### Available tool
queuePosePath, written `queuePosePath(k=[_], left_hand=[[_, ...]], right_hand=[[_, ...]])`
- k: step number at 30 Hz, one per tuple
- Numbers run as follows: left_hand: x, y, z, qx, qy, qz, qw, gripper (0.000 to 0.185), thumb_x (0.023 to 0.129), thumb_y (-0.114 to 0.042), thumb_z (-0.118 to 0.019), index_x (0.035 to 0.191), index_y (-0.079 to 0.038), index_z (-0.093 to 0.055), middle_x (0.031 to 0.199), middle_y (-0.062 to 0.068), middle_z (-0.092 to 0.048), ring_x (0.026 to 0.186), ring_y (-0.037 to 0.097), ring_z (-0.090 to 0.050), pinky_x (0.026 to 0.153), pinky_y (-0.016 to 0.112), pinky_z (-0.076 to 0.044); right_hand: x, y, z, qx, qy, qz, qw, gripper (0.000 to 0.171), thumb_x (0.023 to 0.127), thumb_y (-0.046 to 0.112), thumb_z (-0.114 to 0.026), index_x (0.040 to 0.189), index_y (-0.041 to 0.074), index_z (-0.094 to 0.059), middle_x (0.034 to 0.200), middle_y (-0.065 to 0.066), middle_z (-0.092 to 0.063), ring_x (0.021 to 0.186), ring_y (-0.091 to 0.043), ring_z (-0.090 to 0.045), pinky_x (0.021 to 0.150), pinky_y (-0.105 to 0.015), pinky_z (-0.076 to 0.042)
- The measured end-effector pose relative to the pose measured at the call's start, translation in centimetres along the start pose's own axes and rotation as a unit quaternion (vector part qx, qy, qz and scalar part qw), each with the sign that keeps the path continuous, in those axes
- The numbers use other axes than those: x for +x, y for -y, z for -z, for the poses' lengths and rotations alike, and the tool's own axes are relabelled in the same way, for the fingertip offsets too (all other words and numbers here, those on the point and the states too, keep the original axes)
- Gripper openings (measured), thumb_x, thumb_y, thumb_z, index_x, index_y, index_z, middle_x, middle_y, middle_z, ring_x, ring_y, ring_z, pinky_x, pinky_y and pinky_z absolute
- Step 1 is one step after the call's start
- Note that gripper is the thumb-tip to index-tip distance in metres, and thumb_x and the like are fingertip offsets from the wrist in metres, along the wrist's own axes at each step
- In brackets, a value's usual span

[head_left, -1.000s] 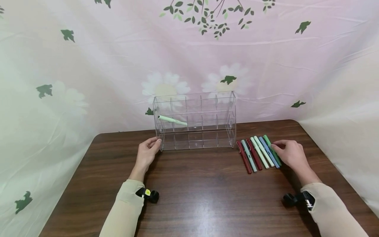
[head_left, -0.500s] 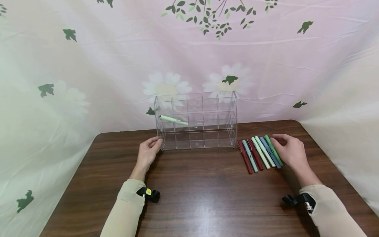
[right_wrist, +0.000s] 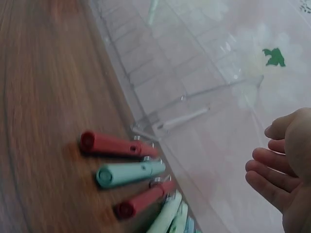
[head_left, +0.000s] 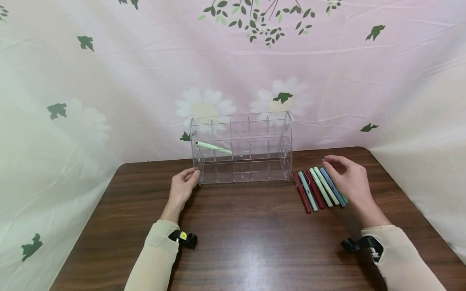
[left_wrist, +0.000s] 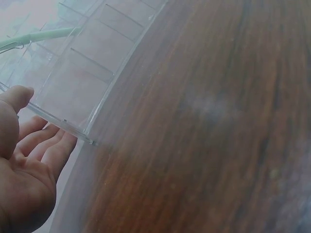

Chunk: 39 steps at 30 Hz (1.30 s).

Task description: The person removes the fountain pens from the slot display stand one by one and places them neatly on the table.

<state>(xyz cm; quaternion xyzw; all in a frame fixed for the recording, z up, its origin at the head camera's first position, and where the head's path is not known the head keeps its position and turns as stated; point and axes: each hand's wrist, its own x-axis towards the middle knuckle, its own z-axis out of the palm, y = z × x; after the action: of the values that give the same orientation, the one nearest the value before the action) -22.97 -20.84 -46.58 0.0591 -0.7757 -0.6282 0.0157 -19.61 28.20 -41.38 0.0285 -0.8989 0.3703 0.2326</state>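
Note:
A clear pen rack (head_left: 240,178) with stepped compartments stands near the back of the table. My left hand (head_left: 182,186) holds its left side panel, thumb on one face and fingers on the other, as the left wrist view shows. A pale green pen (head_left: 212,147) lies slanted in the rack's middle tier at the left. Right of the rack, several pens lie in a row: dark red (head_left: 301,194), grey-blue (head_left: 308,192), a second dark red, two pale green and blue. Above their right end hovers my right hand (head_left: 350,178), fingers loosely bent and holding nothing; it mostly hides a green pen.
The brown wooden table (head_left: 236,242) reaches back to a printed cloth backdrop (head_left: 145,81) close behind the rack. Cloth also hangs along both sides. Each wrist wears a small black camera mount, such as the left mount (head_left: 187,239).
My right hand has lifted from the green pen at the row's right end and moved up and left over the pens. The left hand stays at the rack.

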Motion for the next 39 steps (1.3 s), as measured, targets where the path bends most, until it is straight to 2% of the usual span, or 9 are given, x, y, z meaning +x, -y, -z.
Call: queuePosePath(k=[3, 9, 12, 22, 27, 29, 32, 35, 39], left_hand=[[0.0, 0.0, 0.0, -0.001, -0.001, 0.001, 1.0000, 0.048, 0.111, -0.025, -0.065, 0.149, 0.004, -0.060, 0.143, 0.028, -0.068, 0.135, 0.038, -0.067, 0.105, 0.030, -0.060], [0.0, 0.0, -0.1, -0.007, 0.000, -0.003, 1.0000, 0.047, 0.111, -0.022, -0.063, 0.150, 0.006, -0.058, 0.144, 0.030, -0.067, 0.135, 0.039, -0.066, 0.102, 0.025, -0.060], [0.0, 0.0, 0.0, -0.010, 0.005, -0.004, 0.9999, 0.049, 0.112, -0.021, -0.062, 0.151, 0.007, -0.056, 0.145, 0.031, -0.065, 0.137, 0.039, -0.065, 0.104, 0.026, -0.059], [-0.3, -0.4, -0.1, -0.021, 0.008, -0.004, 0.9997, 0.050, 0.112, -0.022, -0.063, 0.152, 0.007, -0.055, 0.146, 0.030, -0.064, 0.137, 0.039, -0.065, 0.105, 0.027, -0.058], [-0.2, -0.4, -0.1, -0.021, 0.006, -0.005, 0.9997, 0.050, 0.111, -0.022, -0.064, 0.151, 0.007, -0.056, 0.145, 0.030, -0.065, 0.137, 0.038, -0.065, 0.102, 0.023, -0.059], [-0.2, -0.3, -0.1, -0.020, 0.006, -0.006, 0.9998, 0.050, 0.111, -0.022, -0.064, 0.150, 0.008, -0.057, 0.145, 0.030, -0.065, 0.136, 0.039, -0.066, 0.102, 0.023, -0.059], [-0.1, -0.2, -0.1, -0.019, 0.004, -0.007, 0.9998, 0.050, 0.111, -0.022, -0.064, 0.150, 0.007, -0.057, 0.145, 0.030, -0.066, 0.136, 0.039, -0.066, 0.102, 0.023, -0.059], [-0.2, -0.2, -0.1, -0.016, 0.003, -0.005, 0.9999, 0.050, 0.111, -0.022, -0.064, 0.151, 0.007, -0.057, 0.145, 0.030, -0.066, 0.136, 0.039, -0.066, 0.101, 0.023, -0.059], [-0.2, -0.3, -0.1, -0.018, 0.003, -0.004, 0.9998, 0.050, 0.111, -0.022, -0.064, 0.151, 0.007, -0.056, 0.145, 0.030, -0.066, 0.136, 0.039, -0.066, 0.101, 0.022, -0.060]], right_hand=[[0.1, 0.8, -0.3, 0.022, -0.004, 0.020, 1.000, 0.027, 0.104, 0.017, -0.073, 0.126, 0.000, -0.077, 0.118, -0.025, -0.079, 0.090, 0.029, -0.051, 0.078, 0.004, -0.043], [0.2, 2.6, -1.4, 0.038, -0.009, 0.057, 0.998, 0.024, 0.104, 0.015, -0.074, 0.124, 0.004, -0.079, 0.116, -0.019, -0.081, 0.094, 0.028, -0.053, 0.076, -0.004, -0.042], [0.2, 3.3, -2.1, 0.052, -0.010, 0.068, 0.996, 0.022, 0.103, 0.013, -0.075, 0.123, 0.005, -0.079, 0.115, -0.017, -0.082, 0.094, 0.026, -0.055, 0.075, -0.004, -0.043], [0.9, 5.6, -4.0, 0.087, 0.001, 0.080, 0.993, 0.021, 0.102, 0.011, -0.076, 0.122, 0.005, -0.080, 0.112, -0.017, -0.082, 0.094, 0.022, -0.057, 0.067, -0.004, -0.045], [1.3, 6.5, -5.0, 0.102, 0.005, 0.092, 0.991, 0.021, 0.101, 0.009, -0.076, 0.121, 0.003, -0.080, 0.112, -0.016, -0.082, 0.095, 0.020, -0.059, 0.072, -0.006, -0.049], [1.4, 6.9, -5.4, 0.104, 0.001, 0.098, 0.990, 0.020, 0.100, 0.007, -0.076, 0.120, 0.003, -0.080, 0.111, -0.016, -0.082, 0.094, 0.014, -0.064, 0.072, -0.006, -0.048], [1.7, 7.6, -6.0, 0.104, 0.000, 0.109, 0.988, 0.021, 0.099, 0.006, -0.077, 0.119, 0.002, -0.080, 0.111, -0.016, -0.082, 0.094, -0.007, -0.073, 0.072, -0.006, -0.048], [1.9, 8.2, -6.6, 0.100, 0.003, 0.119, 0.988, 0.022, 0.098, 0.006, -0.078, 0.120, 0.002, -0.080, 0.113, -0.016, -0.082, 0.099, -0.027, -0.076, 0.074, -0.006, -0.047], [2.2, 9.1, -7.4, 0.102, 0.011, 0.130, 0.986, 0.022, 0.099, 0.007, -0.077, 0.120, 0.002, -0.080, 0.115, -0.017, -0.082, 0.101, -0.034, -0.077, 0.071, -0.011, -0.047]])
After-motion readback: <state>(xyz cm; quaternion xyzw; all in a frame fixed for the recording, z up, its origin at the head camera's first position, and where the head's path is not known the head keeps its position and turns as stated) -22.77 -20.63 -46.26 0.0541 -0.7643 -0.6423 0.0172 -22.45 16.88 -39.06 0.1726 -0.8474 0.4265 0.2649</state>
